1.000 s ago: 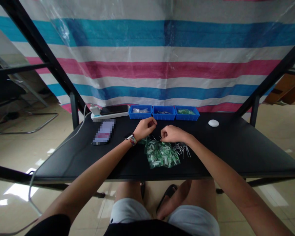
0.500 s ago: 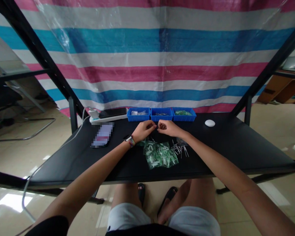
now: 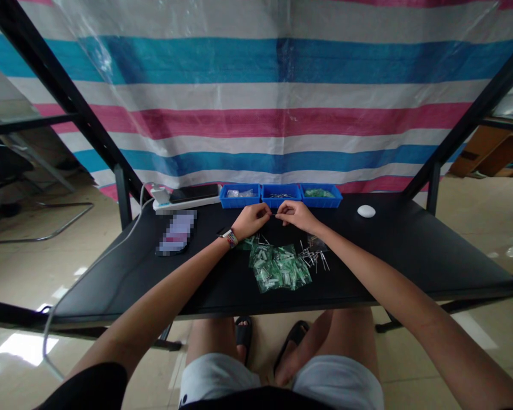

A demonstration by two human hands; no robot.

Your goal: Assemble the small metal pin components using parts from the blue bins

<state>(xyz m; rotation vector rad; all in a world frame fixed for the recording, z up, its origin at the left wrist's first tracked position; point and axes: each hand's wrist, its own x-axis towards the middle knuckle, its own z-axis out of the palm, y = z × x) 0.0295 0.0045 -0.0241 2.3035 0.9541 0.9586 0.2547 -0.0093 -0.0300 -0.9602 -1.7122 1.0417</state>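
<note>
My left hand (image 3: 250, 219) and my right hand (image 3: 294, 214) meet above the black table (image 3: 410, 250), just in front of the middle blue tray (image 3: 281, 195). Both are pinched, fingertips nearly touching, with a thin small piece between them that I cannot name. A woven band is on my left wrist. Below the hands lies a heap of small green and white parts (image 3: 277, 267). To its right is a scatter of thin metal pins (image 3: 314, 259).
Three blue trays stand in a row at the back, the left tray (image 3: 240, 195) and right tray (image 3: 320, 195) among them. A white power strip (image 3: 183, 198) with a cable, a phone (image 3: 175, 232) and a white round puck (image 3: 366, 211) also lie on the table. A striped tarp hangs behind.
My right hand has left the pile of pins and moved up and left to my left hand. The fingertips of both hands have come together in front of the middle tray.
</note>
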